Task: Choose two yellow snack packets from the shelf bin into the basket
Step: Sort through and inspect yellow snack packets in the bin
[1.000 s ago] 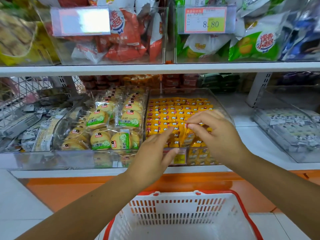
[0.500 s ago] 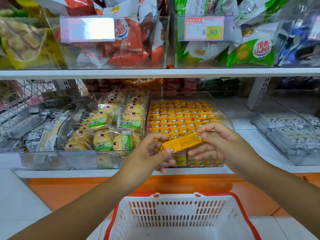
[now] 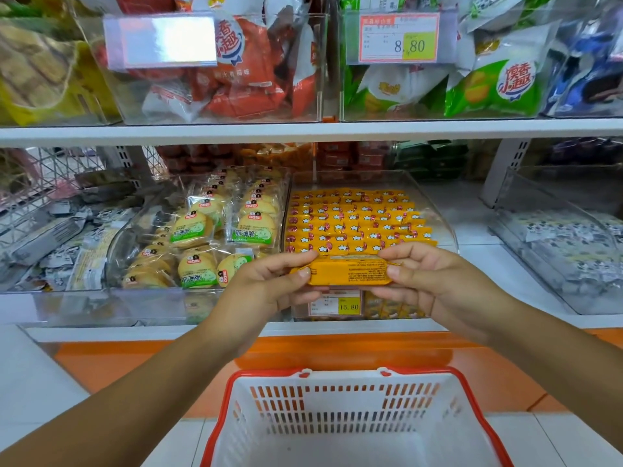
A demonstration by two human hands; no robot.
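A yellow snack packet [image 3: 349, 273] is held level in front of the shelf, its printed back facing me. My left hand [image 3: 266, 286] pinches its left end and my right hand [image 3: 438, 284] pinches its right end. Behind them a clear shelf bin [image 3: 441, 210] holds several rows of the same yellow packets [image 3: 354, 220]. The white basket with a red rim [image 3: 354, 423] stands on the floor below my hands, and nothing shows inside it.
Left of the yellow bin, a clear bin [image 3: 209, 237] holds round green-labelled biscuit packs. A price tag [image 3: 335, 303] reading 15.80 sits on the bin front. The upper shelf [image 3: 303, 131] carries bins of red and green bags. An orange plinth [image 3: 337, 352] runs under the shelf.
My right hand lifted a yellow packet out of the bin. Both hands took hold of it and have now turned it level, one at each end.
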